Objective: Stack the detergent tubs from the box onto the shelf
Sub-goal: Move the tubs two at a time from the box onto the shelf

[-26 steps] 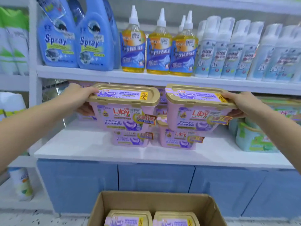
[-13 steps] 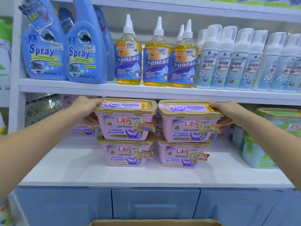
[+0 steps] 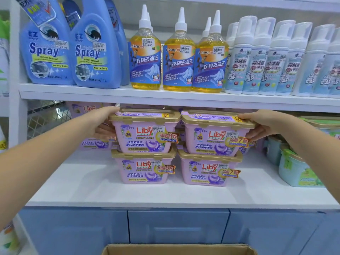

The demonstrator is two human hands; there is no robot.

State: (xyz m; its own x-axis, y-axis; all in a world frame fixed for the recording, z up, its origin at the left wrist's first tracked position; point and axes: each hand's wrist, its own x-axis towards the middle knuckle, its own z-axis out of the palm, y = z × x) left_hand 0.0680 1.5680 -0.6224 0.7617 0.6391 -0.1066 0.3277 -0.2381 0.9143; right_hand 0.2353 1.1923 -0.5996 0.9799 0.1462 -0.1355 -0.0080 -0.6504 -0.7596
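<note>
A: Entry, left side. Left hand (image 3: 100, 121) grips the outer end of the left tub (image 3: 145, 132): thumb over the gold lid edge, fingers (image 3: 104, 130) curled under the rim, clamped on it.

B: Right side mirrors it? Right hand (image 3: 261, 124) on the outer end of the right tub (image 3: 214, 136), thumb on the lid, fingers (image 3: 256, 136) wrapped below, also clamped.

A: Yes. Each tub runs inward from its own fingers, long axis left to right, so the two inner ends meet, touching or nearly so, in the middle between the hands.

B: And below the fingers?

A: Two lower tubs (image 3: 144, 167) side by side on the shelf (image 3: 92, 190). The held ones sit right over them (I cannot tell whether the bases are fully seated or a hair above). The right tub looks a shade tilted, its outer end higher.

B: So the relation that counts is straight down from the fingers.

A: My reading: the stack is almost made. Letting go wants each base level in the lid under it; the next shelf board lies close above the thumbs, so little room to lift. Box (image 3: 176, 249) rim shows just at the bottom edge, toward me from both hands.
</note>
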